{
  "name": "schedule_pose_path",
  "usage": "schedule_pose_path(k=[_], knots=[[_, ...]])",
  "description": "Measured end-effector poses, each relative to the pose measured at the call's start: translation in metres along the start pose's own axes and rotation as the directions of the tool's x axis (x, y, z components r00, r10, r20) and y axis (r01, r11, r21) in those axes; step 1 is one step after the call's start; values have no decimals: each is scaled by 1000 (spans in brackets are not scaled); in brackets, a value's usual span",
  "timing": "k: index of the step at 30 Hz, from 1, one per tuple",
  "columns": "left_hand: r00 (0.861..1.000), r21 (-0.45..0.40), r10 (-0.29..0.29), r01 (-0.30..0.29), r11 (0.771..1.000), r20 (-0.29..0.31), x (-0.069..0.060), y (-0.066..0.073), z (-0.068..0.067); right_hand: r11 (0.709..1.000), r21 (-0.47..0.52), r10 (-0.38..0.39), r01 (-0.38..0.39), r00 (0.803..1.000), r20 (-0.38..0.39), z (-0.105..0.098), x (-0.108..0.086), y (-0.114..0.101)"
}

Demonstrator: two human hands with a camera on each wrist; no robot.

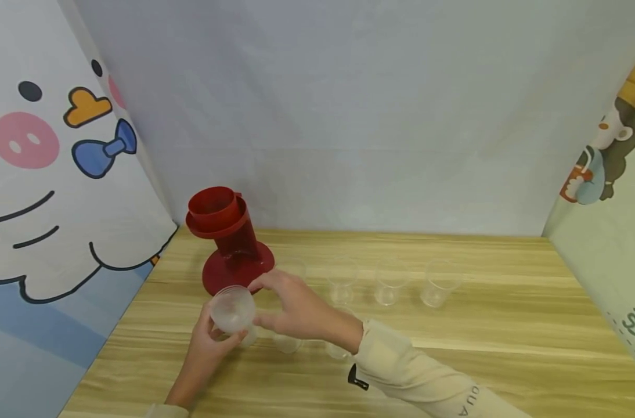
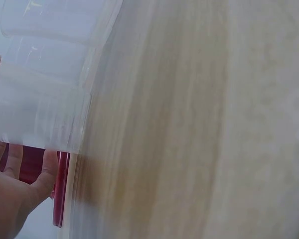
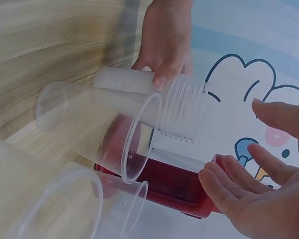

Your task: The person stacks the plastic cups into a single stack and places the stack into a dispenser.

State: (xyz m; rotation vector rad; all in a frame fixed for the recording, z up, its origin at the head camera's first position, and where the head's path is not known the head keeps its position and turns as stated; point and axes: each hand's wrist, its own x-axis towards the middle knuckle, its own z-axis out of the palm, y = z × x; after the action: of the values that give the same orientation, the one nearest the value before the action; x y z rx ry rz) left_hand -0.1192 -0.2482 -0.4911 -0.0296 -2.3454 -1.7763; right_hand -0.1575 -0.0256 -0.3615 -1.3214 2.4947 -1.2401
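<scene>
Though streaky (wall (image 1: 349, 116) behind), tabletop (image 1: 505, 337) under cups (image 1: 389, 284).

In the head view I get soft, slightly dim light, the near tabletop (image 1: 275, 386) faintly shaded. My left wrist picture is hazy, with small glints on the clear cups (image 2: 50, 57).

A wood-grained table (image 1: 505, 348) is bearing a red stand (image 1: 237, 249) at ten o'clock. Clear cups (image 1: 388, 292) are standing toward twelve and nine.
</scene>
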Motion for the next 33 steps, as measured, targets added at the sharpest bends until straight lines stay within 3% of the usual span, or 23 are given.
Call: schedule_pose_path(k=[11,21,33], knots=[[1000,-11,-3,3,1000,2,0,0,-1,1000,18,3,-3,1000,-9,-6,-13,-2],[999,-24,52,-52,998,-6,-1,1,0,1000,27,-1,2,1000,-19,-14,-27,8],[999,-20,49,-49,999,-13,-1,2,0,995,-19,-94,93,994,-49,-17,-44,18]])
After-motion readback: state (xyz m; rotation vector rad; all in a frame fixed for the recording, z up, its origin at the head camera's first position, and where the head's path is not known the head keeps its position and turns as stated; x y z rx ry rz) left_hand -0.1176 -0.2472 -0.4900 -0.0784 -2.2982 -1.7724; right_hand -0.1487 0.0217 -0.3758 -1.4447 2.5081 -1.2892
